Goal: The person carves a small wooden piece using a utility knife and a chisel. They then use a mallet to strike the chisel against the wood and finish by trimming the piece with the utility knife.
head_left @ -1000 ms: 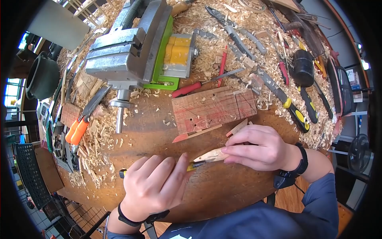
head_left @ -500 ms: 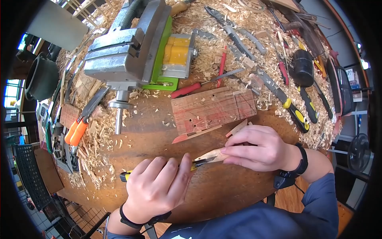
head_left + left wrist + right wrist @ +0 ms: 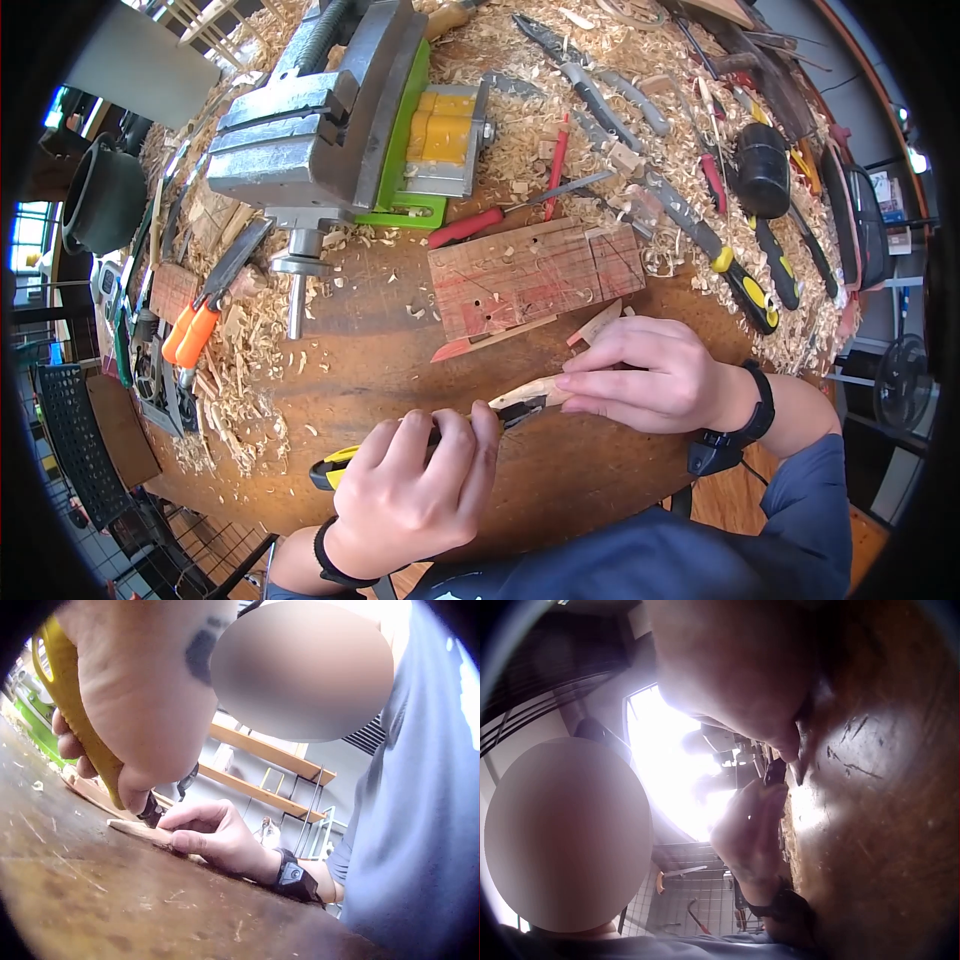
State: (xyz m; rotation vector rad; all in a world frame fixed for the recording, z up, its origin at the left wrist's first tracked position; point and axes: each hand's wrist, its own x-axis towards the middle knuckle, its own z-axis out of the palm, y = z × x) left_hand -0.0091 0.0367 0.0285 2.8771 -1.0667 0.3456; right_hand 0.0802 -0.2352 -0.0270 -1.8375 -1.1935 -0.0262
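The left hand grips a yellow and black knife, its fingers curled round the handle and its dark front end lying against a small pale wood piece. Between thumb and fingers, the right hand pinches the right end of that piece. In the left wrist view the yellow handle runs along the palm, and the piece's tapered tip points away from the right hand, low over the table. The right wrist view is dim; the knife's dark front shows near the fingers.
A reddish board with thin wood strips lies beyond the hands. Behind it are a red-handled screwdriver and a metal vise. Orange-handled shears lie left; a black mallet, a yellow-black handled tool and shavings lie right.
The left hand has shifted right and toward the body with the knife, and more of the yellow handle shows. The knife's front has slid along the wood toward the right fingers. The right hand has hardly moved.
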